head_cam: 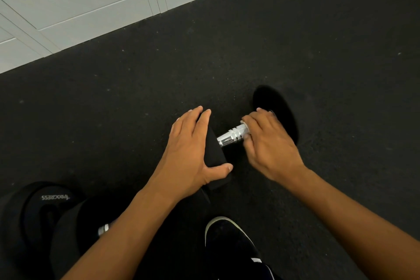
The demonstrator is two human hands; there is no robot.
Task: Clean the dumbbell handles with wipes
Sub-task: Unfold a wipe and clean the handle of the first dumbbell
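A black dumbbell lies on the dark rubber floor with its chrome handle showing between my hands. My left hand rests flat over the near black head, thumb hooked around its front edge. My right hand is curled around the far part of the handle, pressing a white wipe against the metal; only a small bit of the wipe shows under the fingers. The far black head sticks out behind my right hand.
A second, larger black dumbbell with white lettering lies at the lower left, partly under my left forearm. My black shoe is at the bottom centre. Pale grey lockers line the floor's far left edge.
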